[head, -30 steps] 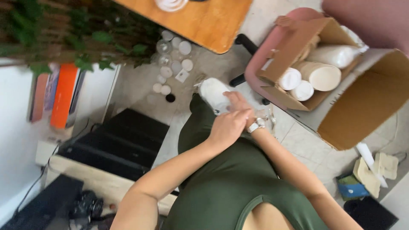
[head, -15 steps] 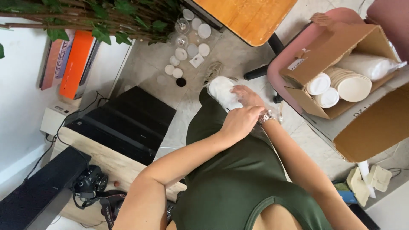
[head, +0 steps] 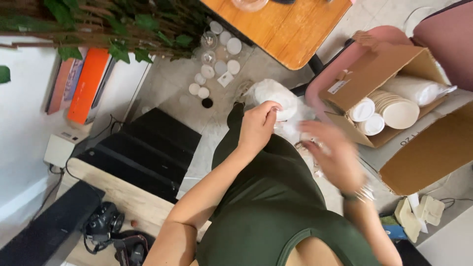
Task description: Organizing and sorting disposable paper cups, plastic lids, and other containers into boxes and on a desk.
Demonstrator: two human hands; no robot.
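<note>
White bundle: a plastic-wrapped white roll sits in front of the person's lap, above the tiled floor.
Left hand: the left hand is closed on the roll's near edge, fingers curled.
Right hand: the right hand is blurred, fingers spread, holding nothing, just right of the roll.
Cardboard box: an open cardboard box on a pink chair holds stacked paper plates.
Wooden table: a wooden table stands beyond.
</note>
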